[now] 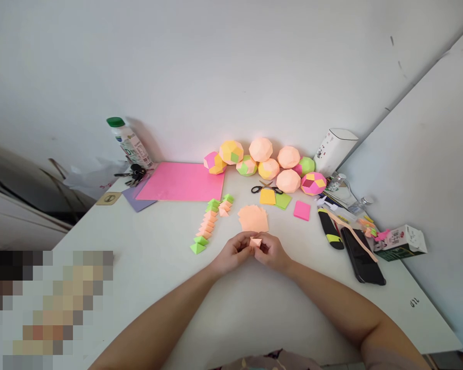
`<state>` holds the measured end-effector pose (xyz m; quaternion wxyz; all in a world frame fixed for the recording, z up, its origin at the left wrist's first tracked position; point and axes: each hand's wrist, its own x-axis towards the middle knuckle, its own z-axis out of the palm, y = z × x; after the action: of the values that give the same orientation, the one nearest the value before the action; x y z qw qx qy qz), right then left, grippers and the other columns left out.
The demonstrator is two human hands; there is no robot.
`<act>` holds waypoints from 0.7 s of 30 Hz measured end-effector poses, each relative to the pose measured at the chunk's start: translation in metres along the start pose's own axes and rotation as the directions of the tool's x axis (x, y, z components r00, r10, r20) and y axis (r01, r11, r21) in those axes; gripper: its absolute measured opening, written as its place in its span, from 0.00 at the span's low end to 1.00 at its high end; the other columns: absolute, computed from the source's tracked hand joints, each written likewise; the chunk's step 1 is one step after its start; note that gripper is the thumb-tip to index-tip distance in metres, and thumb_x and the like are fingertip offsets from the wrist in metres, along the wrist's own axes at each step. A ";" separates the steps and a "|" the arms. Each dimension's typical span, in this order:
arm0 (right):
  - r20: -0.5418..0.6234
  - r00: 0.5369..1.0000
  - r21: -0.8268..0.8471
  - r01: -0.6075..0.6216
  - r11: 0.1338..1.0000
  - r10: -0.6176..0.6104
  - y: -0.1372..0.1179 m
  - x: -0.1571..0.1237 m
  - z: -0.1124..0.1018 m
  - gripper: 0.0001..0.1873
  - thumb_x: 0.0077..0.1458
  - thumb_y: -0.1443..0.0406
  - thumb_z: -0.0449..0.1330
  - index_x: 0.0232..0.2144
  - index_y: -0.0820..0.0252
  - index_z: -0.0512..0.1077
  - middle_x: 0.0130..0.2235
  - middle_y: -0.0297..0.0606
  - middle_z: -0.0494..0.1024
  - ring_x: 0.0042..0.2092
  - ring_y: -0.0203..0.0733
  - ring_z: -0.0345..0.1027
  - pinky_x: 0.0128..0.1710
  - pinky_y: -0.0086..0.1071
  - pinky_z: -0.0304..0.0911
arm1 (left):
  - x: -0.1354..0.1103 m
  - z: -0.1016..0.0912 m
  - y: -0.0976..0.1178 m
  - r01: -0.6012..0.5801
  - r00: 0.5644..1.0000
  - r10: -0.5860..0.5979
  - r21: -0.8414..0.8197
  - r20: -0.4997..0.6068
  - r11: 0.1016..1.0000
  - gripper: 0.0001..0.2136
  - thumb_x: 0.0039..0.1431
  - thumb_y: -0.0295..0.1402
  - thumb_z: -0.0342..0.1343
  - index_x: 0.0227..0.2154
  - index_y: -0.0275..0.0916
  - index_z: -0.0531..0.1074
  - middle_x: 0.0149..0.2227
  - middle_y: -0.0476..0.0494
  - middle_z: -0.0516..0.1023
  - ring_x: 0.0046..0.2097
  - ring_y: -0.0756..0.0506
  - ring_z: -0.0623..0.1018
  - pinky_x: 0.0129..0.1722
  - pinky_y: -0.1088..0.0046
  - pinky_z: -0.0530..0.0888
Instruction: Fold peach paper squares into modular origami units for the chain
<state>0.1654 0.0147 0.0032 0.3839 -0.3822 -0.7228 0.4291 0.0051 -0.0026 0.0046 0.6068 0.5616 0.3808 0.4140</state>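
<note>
Between both hands is a small peach piece of folded paper (256, 241). My left hand (236, 253) pinches its left side, and my right hand (273, 252) pinches its right side; the fingertips are partly hidden. Just beyond the hands lies a fanned stack of peach paper sheets (253, 218). To the left, a row of green and peach folded paper units (207, 226) runs away from me, with a shorter group (224, 206) beside its far end.
Several faceted paper balls (261, 150) line the wall. Scissors (267, 188), yellow notes (267, 197) and pink notes (301, 210) lie before them. A pink board (181, 182) and bottle (129, 141) are at left; a cutter (331, 229), phone (362, 257) and carton (401, 241) at right.
</note>
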 end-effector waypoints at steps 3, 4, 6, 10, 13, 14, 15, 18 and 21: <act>-0.025 1.000 0.007 -0.014 1.000 0.014 -0.002 0.000 -0.001 0.05 0.43 0.71 0.54 0.20 0.60 0.61 0.23 0.31 0.62 0.23 0.32 0.54 0.20 0.26 0.53 | 0.001 -0.002 0.002 0.026 1.000 -0.026 -0.058 -0.002 0.998 0.16 0.54 0.35 0.53 0.46 0.39 0.67 0.23 0.55 0.56 0.24 0.54 0.59 0.25 0.77 0.59; -0.030 0.999 0.015 -0.024 1.000 0.025 -0.002 0.000 -0.002 0.06 0.43 0.71 0.54 0.19 0.60 0.60 0.23 0.31 0.62 0.23 0.31 0.54 0.20 0.26 0.53 | 0.001 -0.003 0.002 0.036 0.999 -0.037 -0.067 -0.013 0.997 0.15 0.54 0.35 0.53 0.45 0.39 0.67 0.23 0.55 0.56 0.23 0.54 0.58 0.24 0.77 0.59; -0.027 0.999 0.049 -0.037 0.998 0.039 -0.004 -0.001 -0.004 0.08 0.43 0.71 0.53 0.18 0.60 0.58 0.24 0.32 0.63 0.24 0.32 0.56 0.21 0.27 0.55 | 0.001 -0.004 0.003 0.058 0.997 -0.062 -0.084 -0.038 0.995 0.15 0.53 0.34 0.54 0.45 0.39 0.68 0.22 0.55 0.56 0.22 0.55 0.57 0.23 0.78 0.58; -0.028 0.997 0.198 -0.067 0.978 0.074 -0.005 -0.002 -0.005 0.04 0.48 0.70 0.51 0.23 0.59 0.59 0.29 0.34 0.66 0.25 0.33 0.61 0.22 0.27 0.60 | 0.002 -0.007 0.001 0.102 0.991 -0.114 -0.171 -0.063 0.980 0.17 0.51 0.32 0.53 0.45 0.38 0.67 0.22 0.56 0.57 0.20 0.56 0.56 0.20 0.79 0.55; -0.089 0.996 0.177 0.008 0.984 0.008 -0.002 -0.003 -0.002 0.06 0.49 0.70 0.52 0.32 0.58 0.61 0.35 0.37 0.66 0.26 0.32 0.63 0.22 0.27 0.60 | 0.002 -0.007 -0.001 0.116 0.990 -0.128 -0.191 -0.051 0.975 0.17 0.52 0.33 0.52 0.46 0.38 0.67 0.22 0.56 0.56 0.19 0.57 0.56 0.19 0.79 0.54; -0.098 0.994 0.129 0.055 0.990 -0.043 -0.001 -0.003 -0.001 0.09 0.49 0.71 0.53 0.35 0.57 0.62 0.37 0.37 0.66 0.27 0.32 0.63 0.22 0.27 0.60 | 0.002 -0.006 0.000 0.116 0.991 -0.127 -0.189 -0.046 0.975 0.16 0.52 0.33 0.52 0.46 0.38 0.67 0.21 0.56 0.56 0.19 0.57 0.55 0.19 0.79 0.54; -0.102 0.990 0.079 0.102 0.992 -0.093 -0.001 -0.003 0.000 0.12 0.49 0.72 0.53 0.38 0.57 0.62 0.39 0.38 0.65 0.28 0.32 0.63 0.23 0.27 0.60 | 0.002 -0.006 0.001 0.117 0.991 -0.127 -0.186 -0.044 0.976 0.16 0.53 0.33 0.52 0.46 0.37 0.67 0.21 0.57 0.56 0.19 0.57 0.55 0.19 0.79 0.54; -0.104 0.980 -0.013 0.168 0.986 -0.168 0.001 -0.002 0.001 0.17 0.51 0.73 0.52 0.44 0.54 0.63 0.42 0.41 0.64 0.30 0.33 0.64 0.23 0.27 0.61 | 0.003 -0.004 0.004 0.134 0.988 -0.146 -0.184 -0.054 0.974 0.16 0.54 0.35 0.52 0.46 0.38 0.66 0.20 0.57 0.54 0.19 0.56 0.56 0.18 0.79 0.54; -0.098 0.977 -0.041 0.184 0.982 -0.187 0.003 -0.001 -0.001 0.16 0.53 0.72 0.51 0.44 0.54 0.66 0.43 0.41 0.63 0.29 0.32 0.63 0.24 0.29 0.63 | 0.003 -0.003 0.006 0.164 0.983 -0.175 -0.163 -0.052 0.973 0.17 0.55 0.40 0.52 0.45 0.36 0.67 0.19 0.57 0.55 0.19 0.56 0.56 0.19 0.78 0.54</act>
<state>0.1668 0.0154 0.0008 0.4521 -0.3404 -0.7418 0.3599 0.0029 0.0014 0.0104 0.6697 0.4632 0.4130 0.4080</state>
